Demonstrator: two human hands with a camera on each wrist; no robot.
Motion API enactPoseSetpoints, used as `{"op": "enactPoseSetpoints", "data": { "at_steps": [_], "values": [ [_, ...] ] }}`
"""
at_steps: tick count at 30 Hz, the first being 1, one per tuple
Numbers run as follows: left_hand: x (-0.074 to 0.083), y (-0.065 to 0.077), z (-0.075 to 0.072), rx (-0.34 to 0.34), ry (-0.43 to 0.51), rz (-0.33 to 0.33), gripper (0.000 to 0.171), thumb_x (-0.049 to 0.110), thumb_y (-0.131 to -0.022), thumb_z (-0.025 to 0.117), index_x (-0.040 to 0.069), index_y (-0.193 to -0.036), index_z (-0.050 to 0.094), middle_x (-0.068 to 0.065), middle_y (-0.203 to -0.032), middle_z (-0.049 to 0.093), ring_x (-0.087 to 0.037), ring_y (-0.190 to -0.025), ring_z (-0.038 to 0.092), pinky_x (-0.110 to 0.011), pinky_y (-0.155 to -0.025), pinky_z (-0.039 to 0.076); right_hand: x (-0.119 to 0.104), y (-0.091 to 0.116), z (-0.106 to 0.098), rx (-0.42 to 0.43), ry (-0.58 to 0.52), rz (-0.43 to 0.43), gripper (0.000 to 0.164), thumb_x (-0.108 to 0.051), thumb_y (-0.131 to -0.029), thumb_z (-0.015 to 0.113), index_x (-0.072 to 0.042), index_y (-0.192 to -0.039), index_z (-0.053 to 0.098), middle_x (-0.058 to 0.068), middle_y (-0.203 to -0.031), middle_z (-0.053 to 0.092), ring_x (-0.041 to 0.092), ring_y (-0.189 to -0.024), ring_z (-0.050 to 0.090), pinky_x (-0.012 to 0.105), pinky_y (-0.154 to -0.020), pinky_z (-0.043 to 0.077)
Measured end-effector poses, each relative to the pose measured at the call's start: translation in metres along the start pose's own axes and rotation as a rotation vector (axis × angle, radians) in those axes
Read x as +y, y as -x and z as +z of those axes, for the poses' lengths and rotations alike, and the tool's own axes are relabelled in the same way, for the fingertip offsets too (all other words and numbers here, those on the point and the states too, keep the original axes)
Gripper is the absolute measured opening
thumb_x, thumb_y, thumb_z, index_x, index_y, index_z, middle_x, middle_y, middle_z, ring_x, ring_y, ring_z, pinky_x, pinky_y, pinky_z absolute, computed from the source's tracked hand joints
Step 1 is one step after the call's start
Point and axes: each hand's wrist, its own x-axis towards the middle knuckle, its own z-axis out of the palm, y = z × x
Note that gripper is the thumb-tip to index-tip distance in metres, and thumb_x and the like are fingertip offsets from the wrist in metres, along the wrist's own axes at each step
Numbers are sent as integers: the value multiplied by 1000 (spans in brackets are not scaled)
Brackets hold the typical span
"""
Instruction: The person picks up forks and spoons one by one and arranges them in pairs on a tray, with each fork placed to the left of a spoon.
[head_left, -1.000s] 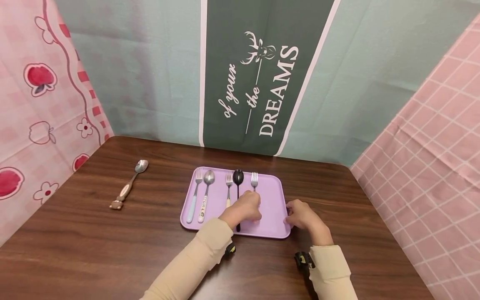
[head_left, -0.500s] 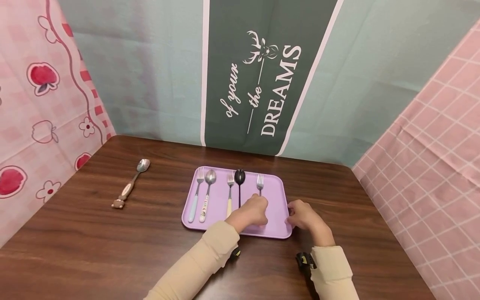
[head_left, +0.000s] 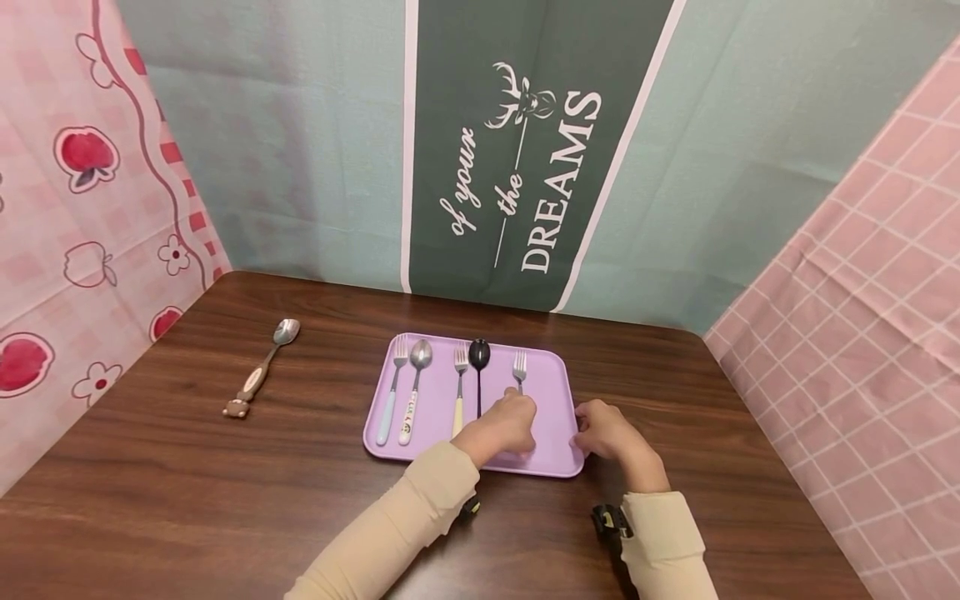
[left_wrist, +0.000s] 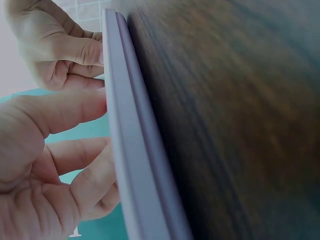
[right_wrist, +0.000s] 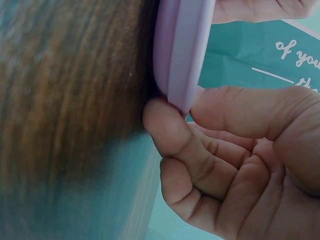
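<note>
A fork (head_left: 520, 364) lies at the right of the purple tray (head_left: 553, 383), tines away from me. My left hand (head_left: 506, 423) grips its handle, which the hand hides. In the left wrist view, my left fingers (left_wrist: 75, 112) reach down behind the tray's rim. My right hand (head_left: 606, 433) pinches the tray's right edge; the right wrist view shows the thumb (right_wrist: 225, 110) on top and a fingertip (right_wrist: 167, 125) beneath. Left of the fork lie a black spoon (head_left: 480, 354), a yellow-handled fork (head_left: 460, 379), a spoon with a patterned handle (head_left: 413, 396) and a blue-handled fork (head_left: 390, 400).
A spoon with a brown bear-ended handle (head_left: 258, 375) lies on the wooden table (head_left: 187, 483), left of the tray. Patterned cloths hang around the table, with a green printed one (head_left: 525, 167) at the back.
My left hand has moved a little right, and the fork has shifted right with it, away from the black spoon. My right hand has stayed at the tray's edge.
</note>
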Motion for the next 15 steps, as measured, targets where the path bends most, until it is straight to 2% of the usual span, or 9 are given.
{"op": "enactPoseSetpoints", "data": {
  "at_steps": [7, 15],
  "values": [
    [-3, 1, -2, -7, -9, 21, 25, 9, -58, 78, 9, -56, 54, -2, -69, 46, -16, -73, 44, -23, -57, 42, -2, 0, 0, -6, -13, -4, 32, 5, -67, 66, 11, -98, 60, 6, -64, 61, 18, -55, 59, 31, -52, 47],
    [-3, 0, -2, -15, 2, 24, 22, 7, -57, 77, 9, -57, 55, -2, -71, 47, -15, -73, 43, -22, -56, 41, -1, 0, 0, 0, -14, -2, 31, 6, -68, 66, 11, -97, 60, 6, -63, 60, 18, -54, 59, 31, -52, 48]
  ]
}}
